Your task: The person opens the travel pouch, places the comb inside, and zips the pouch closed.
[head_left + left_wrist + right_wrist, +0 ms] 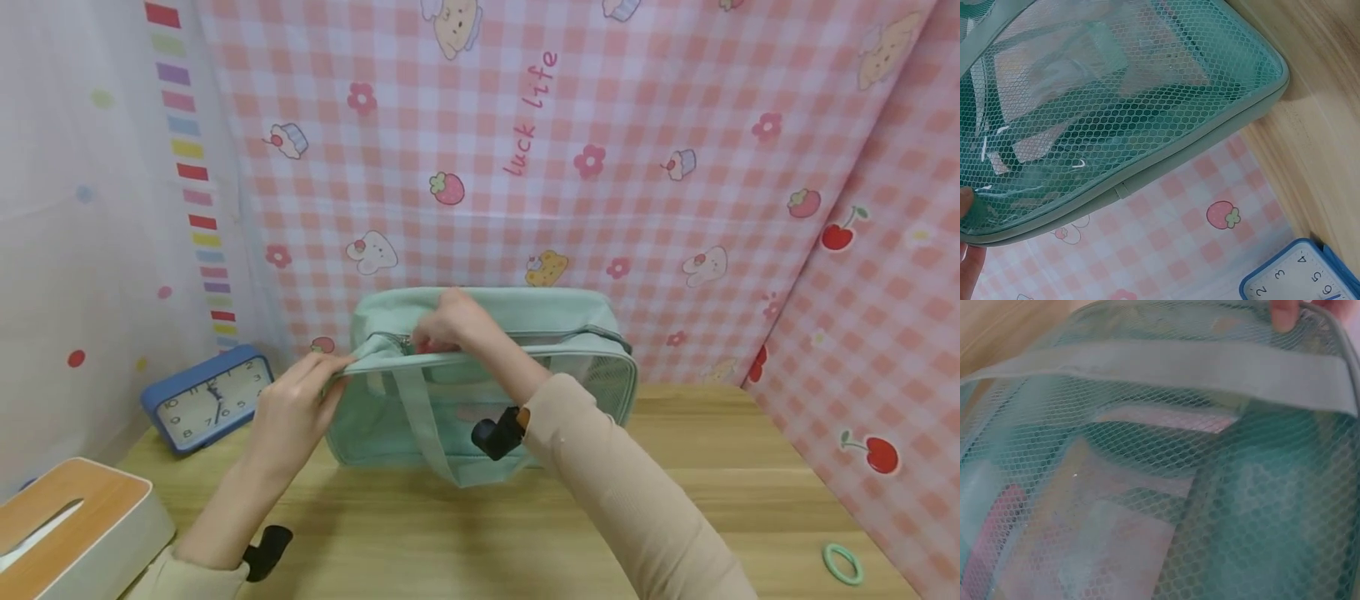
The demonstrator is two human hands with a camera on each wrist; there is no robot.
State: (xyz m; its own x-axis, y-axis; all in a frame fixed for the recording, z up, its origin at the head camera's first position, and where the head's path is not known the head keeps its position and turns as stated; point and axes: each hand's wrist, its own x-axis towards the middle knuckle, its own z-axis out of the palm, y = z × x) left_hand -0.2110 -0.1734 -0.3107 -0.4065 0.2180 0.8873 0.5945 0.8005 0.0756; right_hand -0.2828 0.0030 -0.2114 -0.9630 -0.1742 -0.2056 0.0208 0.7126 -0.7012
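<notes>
A mint-green mesh bag stands upright on the table, its front handle hanging down. My left hand pinches its upper left corner; in the left wrist view the thumb lies on the mesh front with a finger behind the rim. My right hand reaches over the front edge to the top zipper, near its left end. Its fingers are curled at the zipper pull, the fingertips partly hidden. Through the mesh in the right wrist view show clear pouches and a pink item.
A blue clock stands left of the bag. A white tissue box with a wooden lid sits at the front left. At the front right lies a green ring. Pink checked cloth hangs close behind the bag.
</notes>
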